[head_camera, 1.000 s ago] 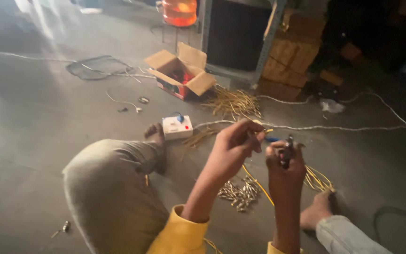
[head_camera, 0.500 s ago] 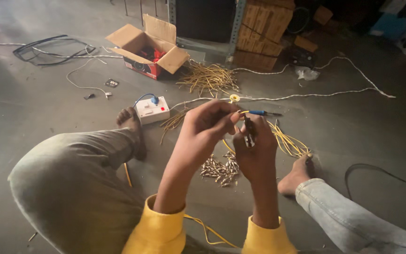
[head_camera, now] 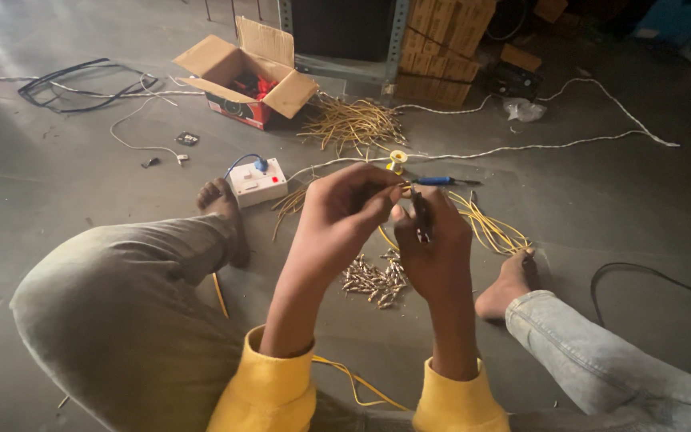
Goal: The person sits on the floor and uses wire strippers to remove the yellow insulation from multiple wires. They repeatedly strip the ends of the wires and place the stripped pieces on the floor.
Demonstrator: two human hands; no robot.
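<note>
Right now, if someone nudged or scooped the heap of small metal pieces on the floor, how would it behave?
The metal pieces lie as a loose pile of many small separate bits, so a push would probably scatter them rather than move them together. They look shiny and smooth, likely slippery to pinch singly. The floor looks hard and flat, so strays might skid.

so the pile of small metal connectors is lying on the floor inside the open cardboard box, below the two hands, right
Not quite. The pile of small metal connectors lies on the bare floor, below the left hand and right hand, not inside the open cardboard box. That box sits farther away, beyond the white socket box. The head view shows it.
</note>
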